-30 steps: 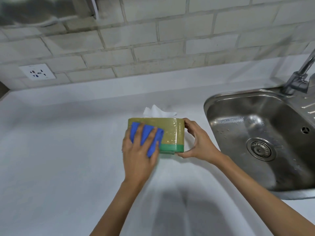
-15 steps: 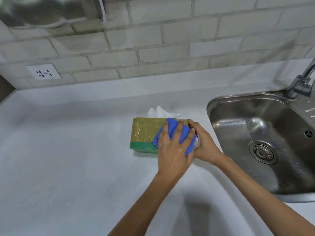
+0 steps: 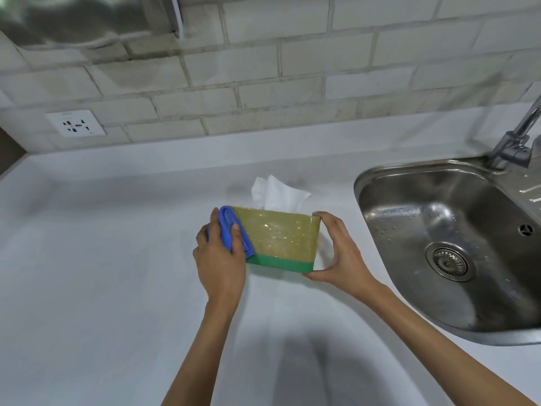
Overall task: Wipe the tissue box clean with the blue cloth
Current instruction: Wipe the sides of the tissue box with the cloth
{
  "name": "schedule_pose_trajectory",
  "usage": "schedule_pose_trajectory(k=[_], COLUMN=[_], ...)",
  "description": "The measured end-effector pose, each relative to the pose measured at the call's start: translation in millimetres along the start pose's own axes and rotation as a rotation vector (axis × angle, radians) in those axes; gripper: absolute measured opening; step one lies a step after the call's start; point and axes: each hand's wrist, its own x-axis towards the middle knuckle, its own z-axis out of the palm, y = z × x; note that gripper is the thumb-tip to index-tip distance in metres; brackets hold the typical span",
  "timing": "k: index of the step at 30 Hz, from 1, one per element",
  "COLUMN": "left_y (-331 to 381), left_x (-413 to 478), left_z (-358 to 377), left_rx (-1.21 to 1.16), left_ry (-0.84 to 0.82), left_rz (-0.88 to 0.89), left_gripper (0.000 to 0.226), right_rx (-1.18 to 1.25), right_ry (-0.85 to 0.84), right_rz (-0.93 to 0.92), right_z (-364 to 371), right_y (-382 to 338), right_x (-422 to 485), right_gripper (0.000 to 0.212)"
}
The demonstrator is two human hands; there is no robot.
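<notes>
The blue cloth [image 3: 231, 232] is pinched by the left hand [image 3: 219, 265] at the tissue box's [image 3: 281, 241] 9 o'clock end; its 3 o'clock end is clasped by the right hand [image 3: 341, 253].

Olive, green-based tissue box [image 3: 281, 238] on counter, bunched blue cloth [image 3: 231, 230] at its left end.

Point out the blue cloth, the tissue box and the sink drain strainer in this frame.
blue cloth [image 3: 227, 230]: head view, on the bunched fold at the box's left end.
tissue box [image 3: 281, 238]: head view, on its yellow near face.
sink drain strainer [image 3: 448, 261]: head view, on its centre.
</notes>
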Motion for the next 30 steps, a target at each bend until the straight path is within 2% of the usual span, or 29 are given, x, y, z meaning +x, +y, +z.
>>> schedule_pose_trajectory(k=[4,8,14,18,22,25,27,30], left_y=[-4,-5,-10,-12,-15,-20,-21,-18], left_x=[11,18,24,27,29,25,16,-9], left_z=[0,2,2,3,3,0,-2,-1], left_rx=[-0.232,-0.469,-0.608,-0.683,-0.79,-0.857,-0.878,-0.881], left_ry=[-0.044,-0.066,-0.096,-0.087,-0.105,-0.135,-0.176,-0.244], left_rz=[-0.247,-0.457,-0.58,-0.657,-0.716,-0.757,-0.808,-0.851], left_gripper=[0.038,0.039,0.028,0.021,0.016,0.007,0.015,0.03], right_rx=[-0.002,0.044,0.073,0.113,0.122,0.135,0.192,0.307], right_ry=[-0.043,-0.097,-0.007,0.021,0.027,0.099,0.135,0.06], right_rz=[0.006,-0.03,-0.118,-0.122,-0.072,-0.041,0.075,0.271], right_z=[10,16,25,32,37,33,26,15], right_y=[0,3,7,5,2,-1,1,4], right_x=[-6,-8,-17,-21,-25,-19,-7,15], right_gripper=[0.104,0.103,0.064,0.05,0.045,0.042,0.048,0.06])
